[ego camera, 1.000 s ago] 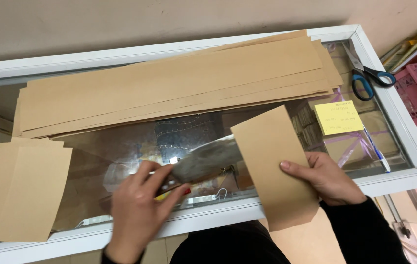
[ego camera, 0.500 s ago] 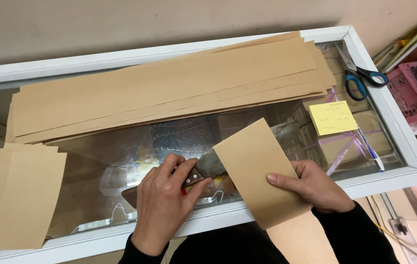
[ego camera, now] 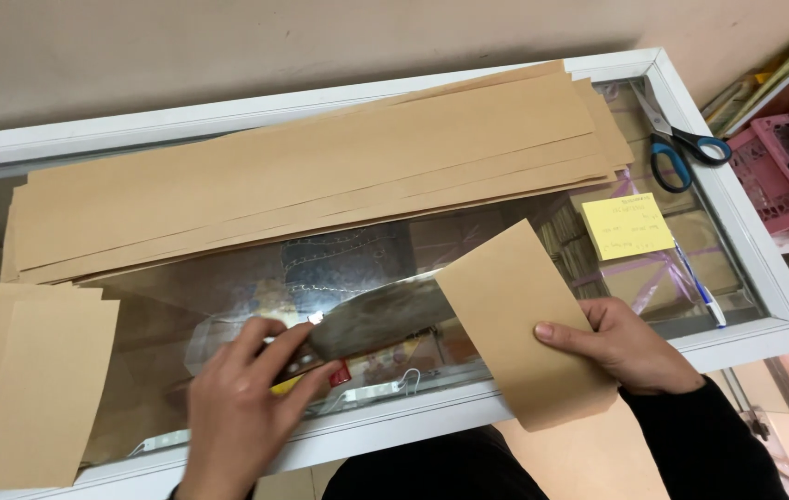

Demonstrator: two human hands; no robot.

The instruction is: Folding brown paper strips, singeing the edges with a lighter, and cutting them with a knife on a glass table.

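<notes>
The head camera looks down on a glass counter top with a white frame (ego camera: pixel 764 278).

The left hand (ego camera: pixel 237 417) is wrapped around the handle of a wide grey metal knife (ego camera: pixel 371 319). The fingers are closed tight on the handle. The knife lies flat, just above the glass. Its long side runs from the left hand toward the right, and tips a little away from the person. The blade's far end goes under the left edge of a small brown paper sheet (ego camera: pixel 519 319).

The right hand (ego camera: pixel 621 347) presses that sheet down. Its fingers lie flat and close together on the sheet's right side, and the thumb points left. The sheet lies slanted, and its near end hangs over the front edge of the counter. The left hand is nearer the knife; the right hand is nearer the sheet.

Behind the knife lies a pile of long brown paper strips (ego camera: pixel 320 176), well apart from the blade. A stack of short brown paper pieces (ego camera: pixel 29 389) sits at the left, near the left hand. To the right are a yellow sticky note pad (ego camera: pixel 626 225), a blue and white pen (ego camera: pixel 700 287) and blue-handled scissors (ego camera: pixel 681 143). The bare glass between the long strips and the front edge leaves room for the knife to slide.
</notes>
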